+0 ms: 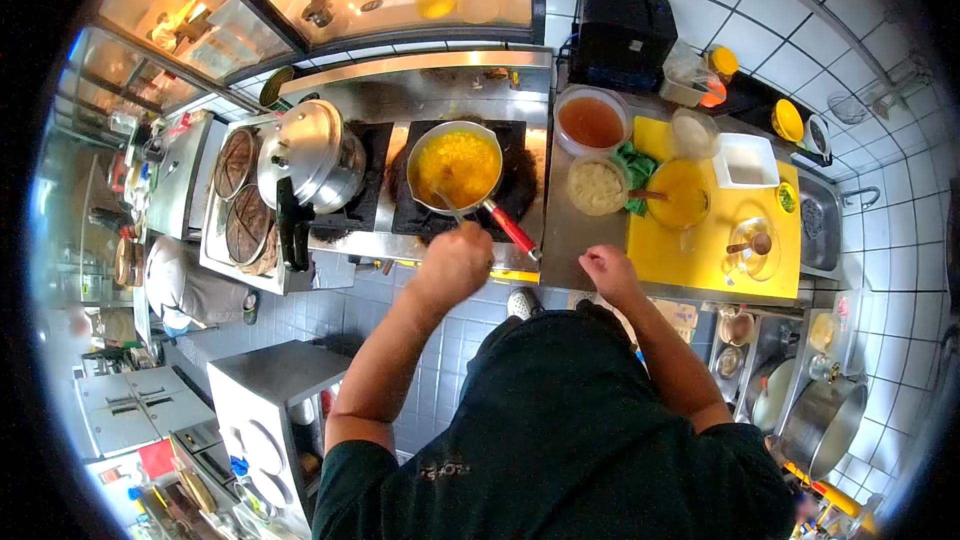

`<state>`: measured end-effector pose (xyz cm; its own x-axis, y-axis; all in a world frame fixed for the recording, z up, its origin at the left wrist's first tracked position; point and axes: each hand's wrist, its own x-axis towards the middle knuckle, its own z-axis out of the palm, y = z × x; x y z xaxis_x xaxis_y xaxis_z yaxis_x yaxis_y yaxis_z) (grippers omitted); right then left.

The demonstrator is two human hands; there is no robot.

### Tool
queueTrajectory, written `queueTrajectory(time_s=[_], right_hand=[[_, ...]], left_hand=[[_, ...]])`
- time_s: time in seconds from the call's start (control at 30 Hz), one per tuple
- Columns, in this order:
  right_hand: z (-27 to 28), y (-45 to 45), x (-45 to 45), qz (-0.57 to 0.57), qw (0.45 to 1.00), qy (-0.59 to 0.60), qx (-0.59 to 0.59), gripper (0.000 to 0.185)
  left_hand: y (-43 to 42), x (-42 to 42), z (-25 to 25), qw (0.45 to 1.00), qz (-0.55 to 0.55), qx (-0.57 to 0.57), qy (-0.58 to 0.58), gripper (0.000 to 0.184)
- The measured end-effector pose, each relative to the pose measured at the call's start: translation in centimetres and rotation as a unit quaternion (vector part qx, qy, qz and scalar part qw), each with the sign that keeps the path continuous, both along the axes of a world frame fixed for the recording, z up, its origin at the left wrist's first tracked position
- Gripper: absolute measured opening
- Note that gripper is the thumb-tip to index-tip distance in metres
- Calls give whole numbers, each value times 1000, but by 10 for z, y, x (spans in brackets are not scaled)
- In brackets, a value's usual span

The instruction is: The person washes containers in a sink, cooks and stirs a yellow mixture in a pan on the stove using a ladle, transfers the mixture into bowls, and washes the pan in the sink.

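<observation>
Round silver pan with a red handle (512, 230) is on the blackened burner (517, 175), left hand (462, 258) gripping a metal utensil (451, 203) in it. Right of the pan, the right hand (608, 270) is loosely closed near the grey metal surface (580, 225)'s front edge. Some legroom on the grey tiled floor (425, 325) nearside.

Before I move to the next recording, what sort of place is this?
Probably a commercial kitchen: a long steel stove with black burners bears a round metal pan with a red handle and, to its left in the picture, a large silver lidded pot.
</observation>
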<state>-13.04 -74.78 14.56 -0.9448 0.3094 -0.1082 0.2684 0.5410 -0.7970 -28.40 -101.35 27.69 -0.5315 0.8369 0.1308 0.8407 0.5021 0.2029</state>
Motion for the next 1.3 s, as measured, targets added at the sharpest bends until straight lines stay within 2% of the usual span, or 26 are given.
queueTrajectory(time_s=[0.03,0.07,0.1,0.17,0.2,0.23,0.33,0.37,0.43,0.5,0.57,0.63,0.73,0.87,0.97,1.0,1.1,1.23,1.27,1.3], right_hand=[[-4,-1,-1,-3,1000,17,-8,28],[-8,-3,1,-5,999,31,-17,29],[-11,-6,2,-7,999,32,-25,29],[-13,-8,-3,-14,998,41,-38,28],[-11,-7,-5,-7,999,29,-36,28],[-7,-6,-7,-1,999,16,-32,27],[-6,-9,-8,-10,999,8,-33,27],[-7,-12,-6,-18,999,10,-37,27],[-6,-14,-6,-5,999,17,-42,27],[-4,-11,-9,1,999,19,-34,27],[-9,-12,-10,7,1000,9,-22,27],[-2,-15,-12,11,1000,11,-17,28],[0,-18,-12,12,1000,19,-12,30],[-11,-15,-6,-19,997,39,-59,30],[-16,-18,-5,-27,999,27,-33,29],[-15,-20,-6,-10,999,21,-28,28],[-11,-29,-10,26,999,5,-25,28],[13,-51,-20,35,998,-16,-58,29],[-3,-51,-23,44,998,-18,-51,33],[-6,-54,-26,40,998,-21,-45,36]], left_hand=[[3,7,15,999,-29,21,-5,11],[3,1,10,996,-41,82,-18,11],[-1,-9,8,995,-30,87,-34,9],[-7,-26,-18,995,53,75,-25,7],[-9,-24,-23,998,56,2,-8,11],[-7,-16,-12,1000,11,-2,-1,10],[1,-2,13,995,-54,82,-14,10],[-4,-13,1,994,-47,99,-4,10],[-7,-25,-13,998,29,48,7,8],[-8,-12,-14,1000,23,-15,-1,8],[-2,2,8,998,-30,43,-33,12],[-6,-14,-7,992,-48,113,-14,12],[-15,-23,-24,999,42,8,-22,13],[-33,5,-14,998,42,38,-39,12],[-45,26,-25,995,37,70,-57,16],[-48,33,-30,995,45,54,-68,20],[-52,41,-45,991,51,92,-77,15],[-63,46,-62,993,59,92,-40,16],[-64,47,-64,994,65,78,-44,18],[-66,46,-68,993,60,98,2,17]])
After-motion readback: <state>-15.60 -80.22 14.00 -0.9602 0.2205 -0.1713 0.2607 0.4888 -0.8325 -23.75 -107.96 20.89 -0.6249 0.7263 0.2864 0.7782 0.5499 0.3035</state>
